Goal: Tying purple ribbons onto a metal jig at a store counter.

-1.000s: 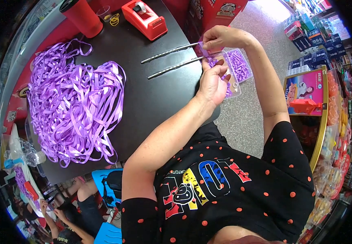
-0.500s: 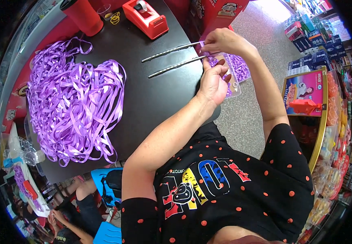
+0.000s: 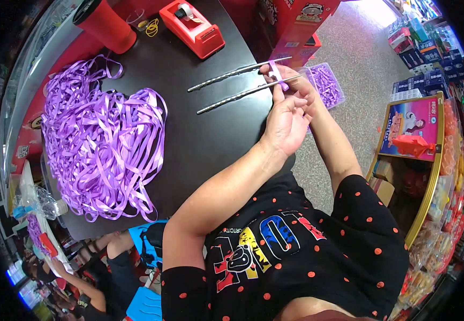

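Two twisted metal rods, a far one (image 3: pixel 226 76) and a near one (image 3: pixel 236 97), lie side by side and jut past the right edge of the dark table. A short purple ribbon strip (image 3: pixel 273 69) spans them near their tips. My right hand (image 3: pixel 306 88) is at the rod tips, its fingers closed on the strip. Just below, my left hand (image 3: pixel 286 125) has its fingers curled, with the fingertips at the strip's lower end by the near rod. The fingers overlap there, so the exact grip is partly hidden.
A big heap of purple ribbon (image 3: pixel 103 150) covers the table's left side. At the back stand a red tape dispenser (image 3: pixel 197 32) and a red cylinder (image 3: pixel 106 27). Beyond my right hand is a clear box of small purple pieces (image 3: pixel 326 85). Another person (image 3: pixel 90 291) sits at lower left.
My right hand has moved from above the rods to around their tips. The purple strip now shows across both rods. My left hand has shifted slightly downward, and the whole view has moved a little.
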`<state>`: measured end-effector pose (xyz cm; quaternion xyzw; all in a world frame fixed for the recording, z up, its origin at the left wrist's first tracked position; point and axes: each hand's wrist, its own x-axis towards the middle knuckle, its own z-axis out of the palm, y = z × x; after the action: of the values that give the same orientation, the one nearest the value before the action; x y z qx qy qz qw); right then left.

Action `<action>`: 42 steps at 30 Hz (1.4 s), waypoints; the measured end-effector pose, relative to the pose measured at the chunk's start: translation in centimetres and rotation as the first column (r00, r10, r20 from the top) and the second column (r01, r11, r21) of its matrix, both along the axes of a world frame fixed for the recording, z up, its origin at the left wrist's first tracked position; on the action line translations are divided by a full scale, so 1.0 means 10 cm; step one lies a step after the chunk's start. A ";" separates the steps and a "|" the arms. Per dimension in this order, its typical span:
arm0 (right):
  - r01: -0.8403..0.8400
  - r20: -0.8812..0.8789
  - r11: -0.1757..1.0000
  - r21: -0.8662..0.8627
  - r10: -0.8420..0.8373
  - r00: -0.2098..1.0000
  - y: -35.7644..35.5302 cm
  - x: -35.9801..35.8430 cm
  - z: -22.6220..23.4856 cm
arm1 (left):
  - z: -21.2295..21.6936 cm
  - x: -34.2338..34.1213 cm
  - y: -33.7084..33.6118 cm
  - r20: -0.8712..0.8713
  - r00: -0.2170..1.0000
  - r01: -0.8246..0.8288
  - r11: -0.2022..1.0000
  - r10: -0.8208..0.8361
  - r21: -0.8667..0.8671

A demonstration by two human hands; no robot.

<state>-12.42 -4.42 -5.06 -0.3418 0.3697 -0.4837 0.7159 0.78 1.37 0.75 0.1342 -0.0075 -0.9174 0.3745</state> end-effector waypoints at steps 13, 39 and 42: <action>-0.241 -0.071 0.969 0.052 0.245 0.967 -0.26 -0.37 -0.04 | 0.03 -0.01 0.02 0.099 0.995 0.003 1.000 -0.004 0.005; -0.012 -0.307 0.942 0.337 0.122 0.944 -0.07 -0.40 0.67 | 0.09 -0.03 0.10 0.159 0.986 -0.036 0.995 0.050 -0.090; -0.002 -0.312 0.958 0.285 0.095 0.945 -0.05 -0.46 0.70 | 0.09 -0.03 0.09 0.146 0.988 -0.029 0.995 0.044 -0.097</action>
<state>-17.00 -4.91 1.89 -0.3204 0.5381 -0.3457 0.6988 0.51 2.31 1.68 0.1843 -0.0763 -0.8965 0.3957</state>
